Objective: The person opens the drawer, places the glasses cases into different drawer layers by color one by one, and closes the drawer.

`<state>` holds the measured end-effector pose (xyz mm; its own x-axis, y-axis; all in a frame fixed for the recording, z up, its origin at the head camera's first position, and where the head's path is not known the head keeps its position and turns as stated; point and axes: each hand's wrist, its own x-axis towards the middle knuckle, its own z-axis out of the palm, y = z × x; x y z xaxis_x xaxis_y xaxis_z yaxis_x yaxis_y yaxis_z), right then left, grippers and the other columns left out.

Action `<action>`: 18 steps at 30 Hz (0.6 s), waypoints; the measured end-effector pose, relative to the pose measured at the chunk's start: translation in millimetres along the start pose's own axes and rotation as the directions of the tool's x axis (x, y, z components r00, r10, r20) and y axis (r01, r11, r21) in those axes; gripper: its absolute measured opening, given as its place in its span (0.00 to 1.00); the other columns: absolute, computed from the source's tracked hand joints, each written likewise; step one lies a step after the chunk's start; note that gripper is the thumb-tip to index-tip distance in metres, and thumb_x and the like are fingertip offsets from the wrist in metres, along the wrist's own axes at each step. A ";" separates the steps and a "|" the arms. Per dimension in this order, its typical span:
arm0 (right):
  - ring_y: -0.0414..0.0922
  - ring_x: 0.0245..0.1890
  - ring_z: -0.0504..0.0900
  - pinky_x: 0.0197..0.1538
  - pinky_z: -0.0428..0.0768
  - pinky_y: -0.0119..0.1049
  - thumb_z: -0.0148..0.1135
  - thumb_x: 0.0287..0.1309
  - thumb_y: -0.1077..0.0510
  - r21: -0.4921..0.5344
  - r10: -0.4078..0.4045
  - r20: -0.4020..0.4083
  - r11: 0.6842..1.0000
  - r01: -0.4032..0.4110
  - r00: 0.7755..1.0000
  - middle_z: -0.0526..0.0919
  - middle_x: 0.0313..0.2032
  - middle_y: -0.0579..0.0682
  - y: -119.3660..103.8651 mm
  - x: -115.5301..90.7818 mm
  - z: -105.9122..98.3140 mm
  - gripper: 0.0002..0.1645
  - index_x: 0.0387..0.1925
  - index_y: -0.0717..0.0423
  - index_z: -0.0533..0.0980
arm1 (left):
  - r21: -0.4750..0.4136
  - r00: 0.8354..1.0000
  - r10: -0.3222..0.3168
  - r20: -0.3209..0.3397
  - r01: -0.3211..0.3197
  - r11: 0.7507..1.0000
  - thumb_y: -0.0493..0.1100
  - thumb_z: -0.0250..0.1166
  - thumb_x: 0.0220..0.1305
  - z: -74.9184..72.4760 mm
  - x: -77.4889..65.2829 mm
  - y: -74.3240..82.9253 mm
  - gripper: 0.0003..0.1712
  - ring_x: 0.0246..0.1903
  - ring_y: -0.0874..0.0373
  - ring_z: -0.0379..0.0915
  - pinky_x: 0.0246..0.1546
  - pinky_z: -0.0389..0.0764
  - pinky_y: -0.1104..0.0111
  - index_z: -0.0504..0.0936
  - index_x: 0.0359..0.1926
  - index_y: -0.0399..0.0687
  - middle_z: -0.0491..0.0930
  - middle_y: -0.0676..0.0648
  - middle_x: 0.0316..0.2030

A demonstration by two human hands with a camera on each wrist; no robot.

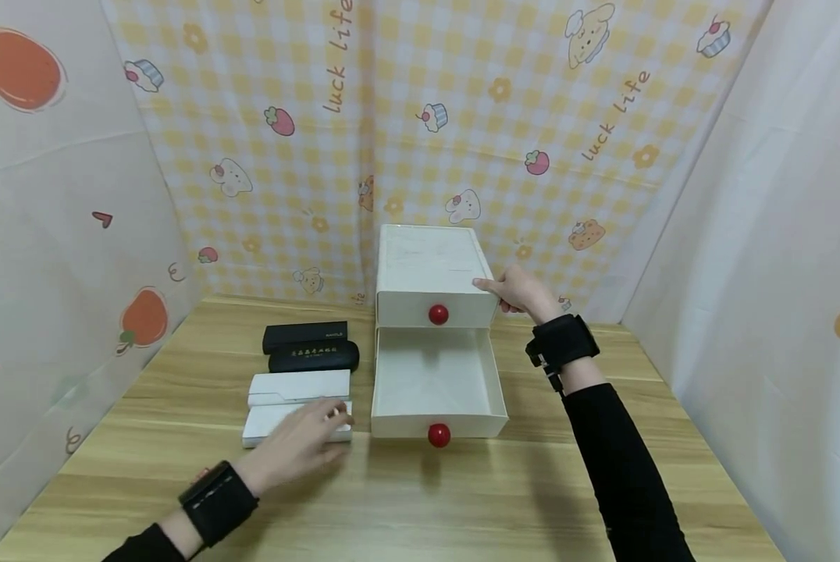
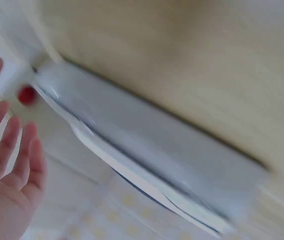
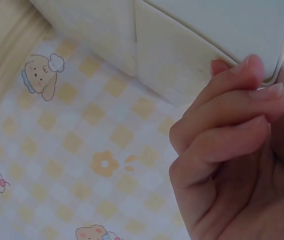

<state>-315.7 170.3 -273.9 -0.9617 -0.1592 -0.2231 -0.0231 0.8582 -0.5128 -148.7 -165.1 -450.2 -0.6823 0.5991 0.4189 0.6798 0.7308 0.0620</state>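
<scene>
A white two-drawer box (image 1: 430, 261) stands at the middle back of the table, each drawer front with a red knob. Its upper drawer (image 1: 406, 310) is closed. The lower drawer (image 1: 399, 426) is pulled out, its white bottom showing. My right hand (image 1: 528, 293) holds the box's top right edge near the front corner, with curled fingers against the side. Over the right end of the front white case (image 1: 261, 425) is my left hand (image 1: 297, 445), fingers loosely spread and nothing in its grasp. In the left wrist view, the blurred white case (image 2: 152, 135) lies apart from the fingers.
Behind the front case lie another white case (image 1: 297, 384), a black rounded case (image 1: 315, 357) with gold lettering and a black oblong case (image 1: 304, 336). A checkered curtain (image 1: 307, 179) hangs behind the wooden table (image 1: 448, 507). White cloths flank both sides.
</scene>
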 end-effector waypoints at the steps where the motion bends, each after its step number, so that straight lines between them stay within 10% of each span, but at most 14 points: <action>1: 0.38 0.11 0.59 0.20 0.59 0.31 0.51 0.63 0.35 -0.003 -0.001 0.001 1.000 0.001 1.000 0.67 0.08 0.43 0.0 0.1 -0.2 0.33 0.13 0.53 0.68 | 0.019 1.000 -0.019 -0.022 0.020 1.000 0.51 0.75 0.44 -1.7 -1.9 -7.0 0.23 0.40 0.58 0.75 0.40 0.80 0.65 0.81 0.42 0.48 0.78 0.50 0.41; 7: 0.38 0.11 0.59 0.21 0.60 0.31 0.50 0.63 0.34 -0.016 0.003 0.013 1.000 -0.003 1.000 0.67 0.09 0.43 -0.3 0.7 -1.1 0.33 0.12 0.52 0.67 | 0.074 0.994 -0.107 0.024 0.105 0.992 0.62 0.74 0.42 -0.9 -16.7 -32.9 0.40 0.48 0.52 0.71 0.44 0.75 0.56 0.76 0.55 0.50 0.76 0.48 0.47; 18: 0.38 0.11 0.58 0.20 0.59 0.31 0.49 0.63 0.34 -0.020 -0.018 0.022 1.000 0.018 1.000 0.67 0.09 0.43 2.2 2.5 -1.4 0.33 0.11 0.51 0.65 | 0.121 0.998 -0.045 0.047 0.039 0.992 0.65 0.71 0.43 14.3 -24.2 -45.4 0.41 0.48 0.53 0.67 0.43 0.72 0.57 0.76 0.56 0.50 0.72 0.46 0.47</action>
<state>-318.6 172.4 -274.5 -0.9550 -0.1848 -0.2319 -0.0458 0.8646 -0.5004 -166.9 -208.1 -476.0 -0.7242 0.5804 0.3725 0.6150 0.7879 -0.0319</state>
